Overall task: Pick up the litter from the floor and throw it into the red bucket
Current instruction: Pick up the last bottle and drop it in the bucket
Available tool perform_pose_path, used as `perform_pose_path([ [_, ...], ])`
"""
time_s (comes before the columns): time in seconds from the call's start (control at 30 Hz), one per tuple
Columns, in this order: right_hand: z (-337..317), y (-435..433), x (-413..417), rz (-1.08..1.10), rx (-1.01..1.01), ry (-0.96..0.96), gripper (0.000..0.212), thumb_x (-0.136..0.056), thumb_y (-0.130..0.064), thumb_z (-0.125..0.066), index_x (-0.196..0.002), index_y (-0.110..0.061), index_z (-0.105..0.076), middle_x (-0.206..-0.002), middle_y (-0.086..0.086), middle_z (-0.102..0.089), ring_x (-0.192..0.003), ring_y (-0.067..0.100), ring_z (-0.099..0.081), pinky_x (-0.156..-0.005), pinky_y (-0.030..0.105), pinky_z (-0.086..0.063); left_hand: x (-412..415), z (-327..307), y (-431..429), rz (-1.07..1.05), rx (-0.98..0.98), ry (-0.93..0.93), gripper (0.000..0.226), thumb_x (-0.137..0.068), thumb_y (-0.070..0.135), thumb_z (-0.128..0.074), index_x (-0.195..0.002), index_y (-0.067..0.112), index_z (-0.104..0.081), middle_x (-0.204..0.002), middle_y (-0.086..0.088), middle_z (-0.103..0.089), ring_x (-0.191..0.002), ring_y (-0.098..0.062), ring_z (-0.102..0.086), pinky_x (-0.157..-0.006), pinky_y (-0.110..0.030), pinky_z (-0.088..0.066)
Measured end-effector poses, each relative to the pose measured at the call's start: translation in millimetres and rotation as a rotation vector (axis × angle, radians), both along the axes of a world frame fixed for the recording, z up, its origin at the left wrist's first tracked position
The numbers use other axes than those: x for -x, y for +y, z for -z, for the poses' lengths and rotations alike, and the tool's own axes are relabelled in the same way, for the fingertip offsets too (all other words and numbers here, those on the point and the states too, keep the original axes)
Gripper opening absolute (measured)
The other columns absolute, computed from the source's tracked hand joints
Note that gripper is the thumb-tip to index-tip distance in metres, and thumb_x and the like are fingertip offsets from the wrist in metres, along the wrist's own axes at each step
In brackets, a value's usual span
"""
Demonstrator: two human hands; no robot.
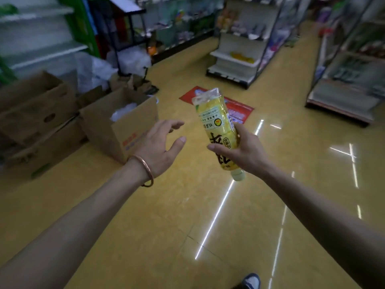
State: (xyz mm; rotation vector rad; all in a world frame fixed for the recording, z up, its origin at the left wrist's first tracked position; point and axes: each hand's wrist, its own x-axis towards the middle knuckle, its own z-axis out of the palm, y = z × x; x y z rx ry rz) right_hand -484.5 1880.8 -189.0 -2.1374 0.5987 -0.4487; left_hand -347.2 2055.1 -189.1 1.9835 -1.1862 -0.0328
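My right hand (pixel 245 151) is closed around an empty plastic bottle (pixel 216 122) with a yellow label, held upside down with its pale cap pointing toward me and its base up and away. To the left of the bottle, my left hand (pixel 160 149) hovers with fingers spread and nothing in it; a copper bangle sits on that wrist. No red bucket shows in this view.
Several open cardboard boxes (pixel 123 122) stand on the yellow floor at the left, beside plastic bags. A red floor sticker (pixel 239 109) lies ahead. Store shelves (pixel 239 57) line the far middle and right, with aisles between. My shoe (pixel 252 281) shows at the bottom.
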Motion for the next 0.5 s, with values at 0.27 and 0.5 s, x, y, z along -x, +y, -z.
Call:
perform_pose_path([
  [0.27,-23.2,-16.0,141.2,0.337,0.007,-0.04,0.079,-0.06,-0.059,-0.069,-0.124,-0.02,-0.047,-0.099,-0.007,-0.061,-0.087,0.006,-0.061,-0.067,0.02,-0.051,90.8,-23.1,-74.0,0.374,0.109,-0.017,0.023,-0.086,0.034,-0.049,-0.105,0.023,-0.056,-0.104,0.007,-0.051,-0.095,-0.008,-0.053,-0.081,-0.023,-0.046],
  [0.5,-27.0,-10.5,272.0,0.615,0.019,-0.037,0.073,-0.064,-0.055,-0.072,-0.123,-0.02,-0.048,-0.098,-0.008,-0.063,-0.086,0.004,-0.062,-0.065,0.017,-0.05,187.8,-32.7,-126.9,0.632,0.126,0.038,0.019,-0.084,0.035,-0.05,-0.1,0.026,-0.054,-0.101,0.006,-0.053,-0.089,0.0,-0.056,-0.074,-0.015,-0.045],
])
